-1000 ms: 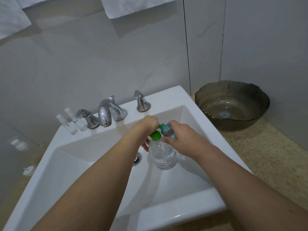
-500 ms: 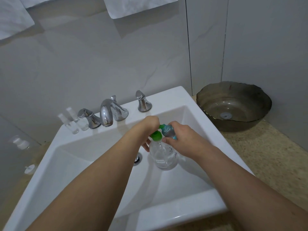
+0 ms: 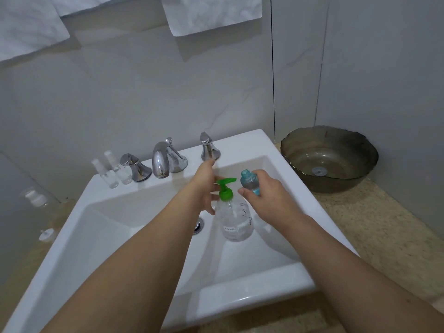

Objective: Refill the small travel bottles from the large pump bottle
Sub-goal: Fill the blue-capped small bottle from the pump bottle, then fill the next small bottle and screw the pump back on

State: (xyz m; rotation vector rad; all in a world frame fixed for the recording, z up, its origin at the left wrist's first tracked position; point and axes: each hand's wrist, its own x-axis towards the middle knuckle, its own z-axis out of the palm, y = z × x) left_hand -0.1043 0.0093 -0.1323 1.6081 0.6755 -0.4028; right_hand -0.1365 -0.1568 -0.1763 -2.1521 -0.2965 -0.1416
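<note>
A large clear pump bottle (image 3: 236,219) with a green pump head (image 3: 225,189) stands upright inside the white sink (image 3: 240,289). My left hand (image 3: 204,188) hovers just left of the pump with its fingers stretched out, holding nothing. My right hand (image 3: 266,198) grips a small blue-tinted travel bottle (image 3: 248,182), uncapped and tilted, a short way right of the pump's spout. Two small clear spray bottles (image 3: 109,171) stand on the sink ledge at the far left.
A chrome faucet (image 3: 162,162) with two handles sits on the sink's back ledge. A brown glass bowl (image 3: 329,159) rests on the speckled counter (image 3: 360,224) at right. Small white-capped items (image 3: 36,198) lie left of the sink. White towels hang above.
My left hand has lifted off the pump head and opened. My right hand has drawn the travel bottle away from the spout, to the right.
</note>
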